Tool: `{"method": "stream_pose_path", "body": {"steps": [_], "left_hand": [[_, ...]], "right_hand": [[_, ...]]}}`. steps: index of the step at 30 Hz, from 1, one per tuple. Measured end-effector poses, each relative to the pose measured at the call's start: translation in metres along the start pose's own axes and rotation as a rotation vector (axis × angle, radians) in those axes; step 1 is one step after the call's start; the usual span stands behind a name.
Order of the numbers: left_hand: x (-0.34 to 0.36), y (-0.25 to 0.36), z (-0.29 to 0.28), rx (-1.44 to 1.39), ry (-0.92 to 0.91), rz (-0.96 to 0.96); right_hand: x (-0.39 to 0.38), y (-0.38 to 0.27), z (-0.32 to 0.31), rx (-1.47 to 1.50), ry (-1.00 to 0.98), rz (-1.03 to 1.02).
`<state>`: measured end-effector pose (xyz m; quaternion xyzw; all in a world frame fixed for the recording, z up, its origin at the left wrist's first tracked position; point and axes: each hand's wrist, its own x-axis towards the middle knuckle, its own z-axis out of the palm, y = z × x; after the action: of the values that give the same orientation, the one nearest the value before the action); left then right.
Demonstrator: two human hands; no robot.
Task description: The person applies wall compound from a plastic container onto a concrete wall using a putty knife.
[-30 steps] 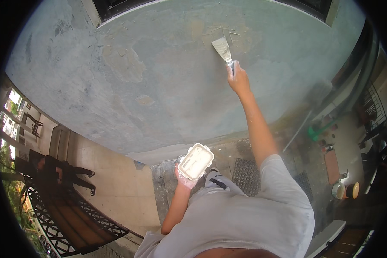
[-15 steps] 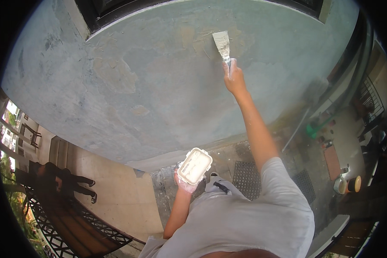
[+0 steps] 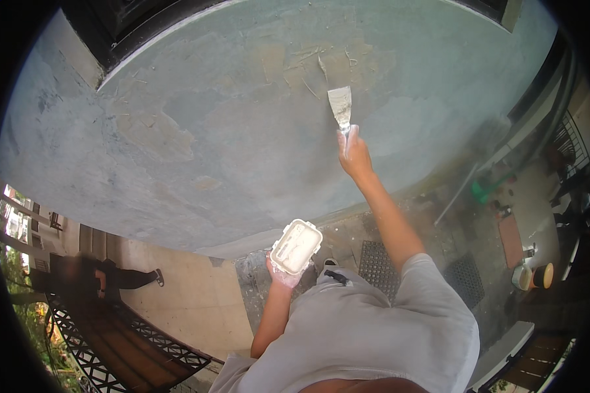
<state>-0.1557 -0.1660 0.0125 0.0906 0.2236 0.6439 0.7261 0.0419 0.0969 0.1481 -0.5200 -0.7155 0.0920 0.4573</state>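
Observation:
My right hand is wrapped round the handle of a putty knife, whose wide metal blade is smeared with white paste. The blade is at the grey-green wall, just below a beige patch with raised streaks of filler; whether it touches the wall I cannot tell. Low in the view, my left hand grips a small white rectangular tub with a layer of white paste inside. White residue coats the fingers of both hands.
Black-framed window above. At left, a person in dark clothing beside steps and a lattice-edged brown structure. Below: perforated mats. At right: pipes, a green item, buckets and a railing.
The putty knife and my right hand rose slightly, then moved down below the streaked patch. The view has shifted a little. The person at left has changed position slightly.

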Motion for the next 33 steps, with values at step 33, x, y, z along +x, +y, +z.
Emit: {"method": "stream_pose_path", "body": {"steps": [33], "left_hand": [[0.089,0.002,0.027,-0.245,0.011,-0.131]], "right_hand": [[0.046,-0.061,-0.02,-0.046,0.026,-0.221]]}}
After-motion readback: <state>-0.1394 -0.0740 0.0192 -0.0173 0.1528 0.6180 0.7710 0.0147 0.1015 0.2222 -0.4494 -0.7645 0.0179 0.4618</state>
